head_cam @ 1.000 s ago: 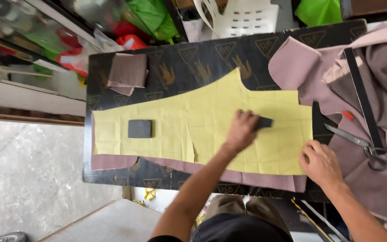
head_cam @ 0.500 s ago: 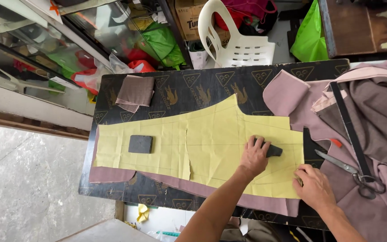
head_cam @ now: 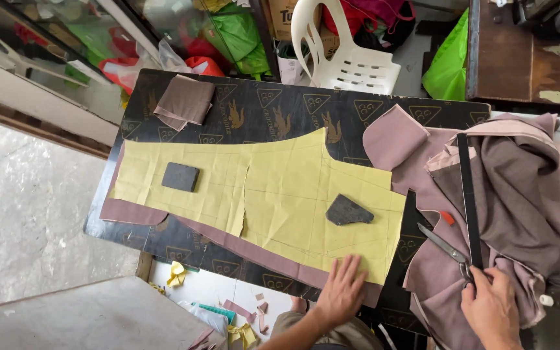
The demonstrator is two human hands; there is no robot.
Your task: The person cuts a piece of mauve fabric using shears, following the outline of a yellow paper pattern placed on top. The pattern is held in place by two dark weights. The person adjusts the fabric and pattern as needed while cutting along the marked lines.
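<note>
Head cam: left hand (head_cam: 343, 290) pressing flat, fingers spread, on near edge of yellow paper pattern (head_cam: 260, 188), keeping it from sliding. Two dark weights (head_cam: 348, 210) pinning it too. Right hand (head_cam: 489, 310) closing around scissors (head_cam: 450, 249), right of pattern.

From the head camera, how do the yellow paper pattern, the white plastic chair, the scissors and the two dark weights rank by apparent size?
1. Yellow paper pattern, by far the largest.
2. White plastic chair, only partly in view.
3. Scissors, partly hidden under the right hand.
4. The rectangular weight and the irregular weight look about alike; I would not rank them.
</note>
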